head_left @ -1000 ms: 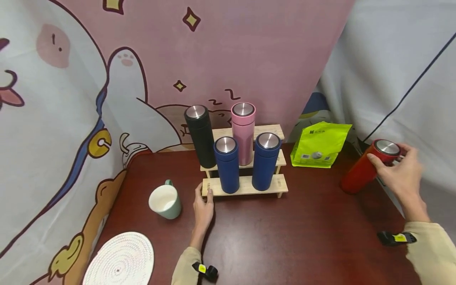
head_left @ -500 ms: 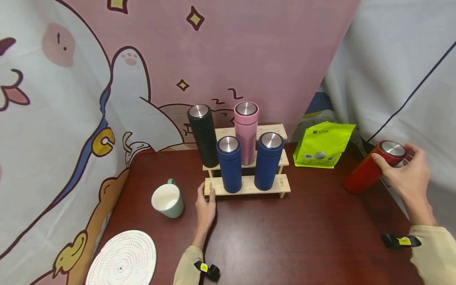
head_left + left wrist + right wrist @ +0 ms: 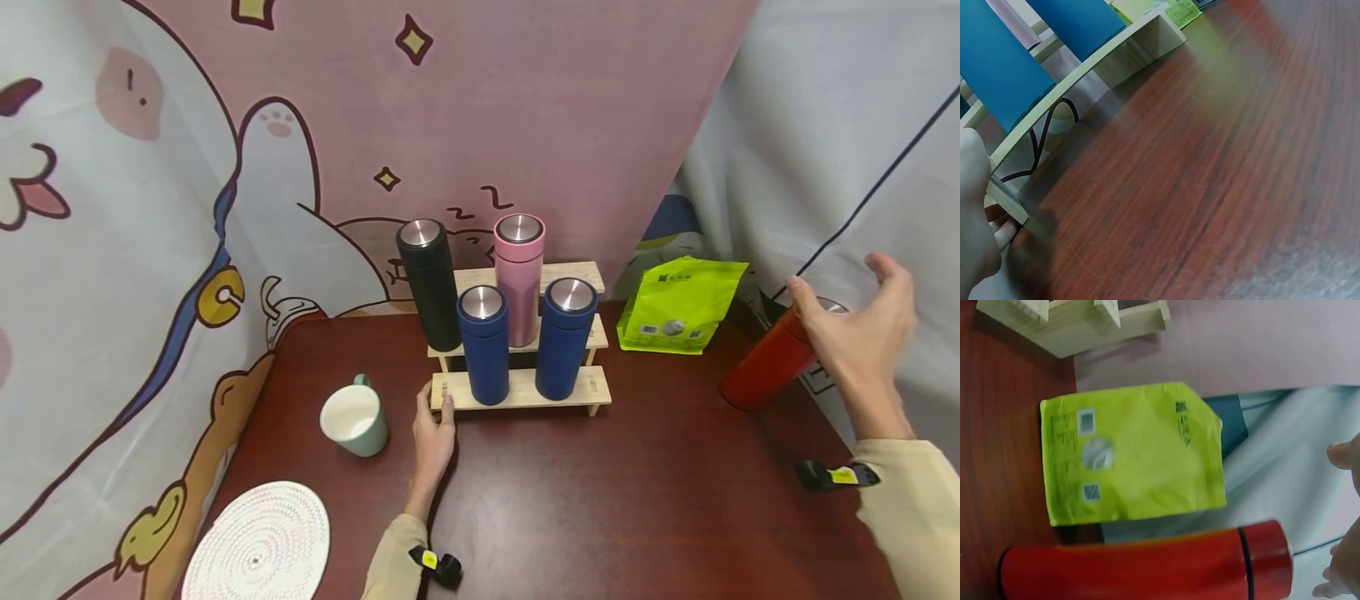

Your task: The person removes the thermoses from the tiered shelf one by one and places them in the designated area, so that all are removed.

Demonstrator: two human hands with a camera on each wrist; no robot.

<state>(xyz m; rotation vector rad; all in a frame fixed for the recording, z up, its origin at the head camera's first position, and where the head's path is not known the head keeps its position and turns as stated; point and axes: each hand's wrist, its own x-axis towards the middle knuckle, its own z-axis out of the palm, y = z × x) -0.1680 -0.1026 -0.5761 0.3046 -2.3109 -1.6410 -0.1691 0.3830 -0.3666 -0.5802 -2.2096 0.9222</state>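
A red bottle leans tilted against the grey curtain at the table's right edge; it also fills the bottom of the right wrist view. My right hand hovers just above its silver cap with fingers spread, holding nothing. A stepped wooden rack carries two blue bottles, a black bottle and a pink bottle. My left hand lies flat on the table with its fingertips touching the rack's left end.
A lime-green pouch stands against the backdrop between the rack and the red bottle. A pale green mug sits left of my left hand, and a white woven coaster lies at the front left. The dark wooden table ends close to the curtain on the right.
My right hand has let go of the red bottle's cap and lifted off with its fingers opening. The bottle stays leaning in place. The left hand has not moved.
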